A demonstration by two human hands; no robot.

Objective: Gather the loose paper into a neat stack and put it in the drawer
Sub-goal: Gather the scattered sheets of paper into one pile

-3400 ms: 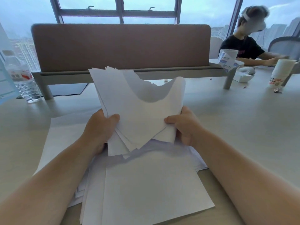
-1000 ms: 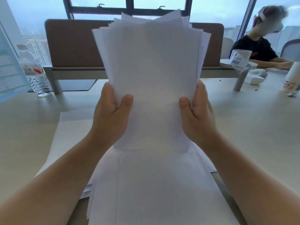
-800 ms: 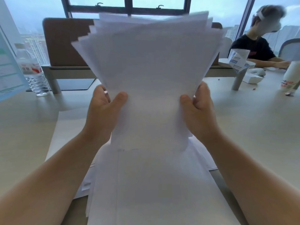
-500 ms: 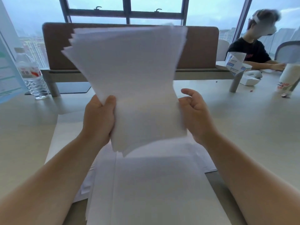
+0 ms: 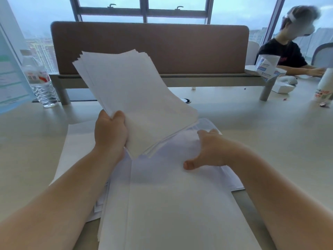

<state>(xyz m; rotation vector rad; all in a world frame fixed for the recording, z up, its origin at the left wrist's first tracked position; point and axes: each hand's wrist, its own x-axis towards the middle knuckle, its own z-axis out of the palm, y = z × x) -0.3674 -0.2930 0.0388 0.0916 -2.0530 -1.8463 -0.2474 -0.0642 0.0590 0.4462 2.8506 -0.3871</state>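
Head view, the only one: left hand (image 5: 110, 131) grips the gathered stack of paper (image 5: 133, 98) at its near-left corner, thumb on top, fingers curled underneath and out of sight. The stack is tilted up and away over the table (image 5: 270, 127), top edges slightly fanned, so not squared yet. Likely held one-handed to free the other hand for more sheets.

Right hand (image 5: 210, 150) lies palm down on the loose sheets (image 5: 171, 204) left on the table, fingers spread and fairly straight, thumb out to the side, pinching nothing. Looks like it's pinning or about to drag those sheets in. Its fingertips sit just under the stack's lower right edge; can't tell if they touch it.

Loose sheets overlap unevenly, some poking out left and right. No drawer in view. Water bottle (image 5: 42, 83) far left, desk divider (image 5: 149, 49) behind, both well apart from the paper.
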